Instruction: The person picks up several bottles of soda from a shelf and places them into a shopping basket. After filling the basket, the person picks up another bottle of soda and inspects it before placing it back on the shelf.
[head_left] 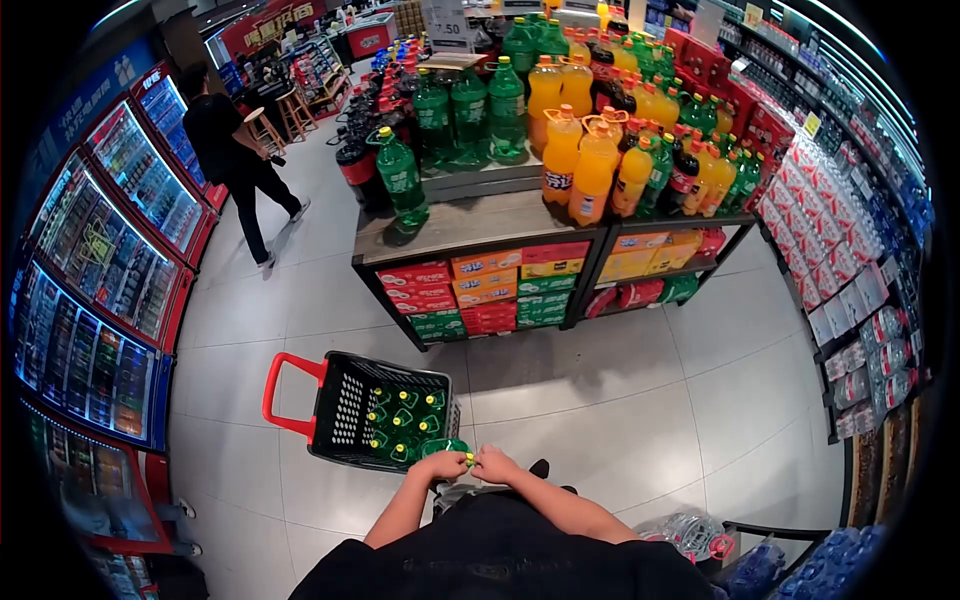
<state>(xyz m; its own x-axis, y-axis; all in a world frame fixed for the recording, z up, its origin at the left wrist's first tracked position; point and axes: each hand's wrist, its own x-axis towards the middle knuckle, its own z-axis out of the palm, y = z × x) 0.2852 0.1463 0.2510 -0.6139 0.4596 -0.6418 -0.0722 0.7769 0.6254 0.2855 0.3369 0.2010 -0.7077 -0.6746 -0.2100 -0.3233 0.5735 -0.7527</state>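
Note:
Low in front of my body, both hands are together at a green soda bottle (pixel 438 447) with a yellow cap. My left hand (pixel 446 464) is closed at its upper part, beside the cap. From the other side, my right hand (pixel 493 463) has its fingers pinched at the cap. The bottle lies tilted by the near right corner of a black shopping basket (pixel 345 400) with a red handle (pixel 270 385). Several green bottles (pixel 404 420) with yellow caps stand upright inside the basket. My hands partly hide the held bottle.
Ahead is a display stand (pixel 480 205) carrying several green, orange and dark soda bottles, with boxed cans below. Drink fridges (pixel 110 250) line the left, where a person (pixel 225 150) in black walks. Packed shelves (pixel 820 220) run along the right; clear bottles (pixel 690 535) lie near my right side.

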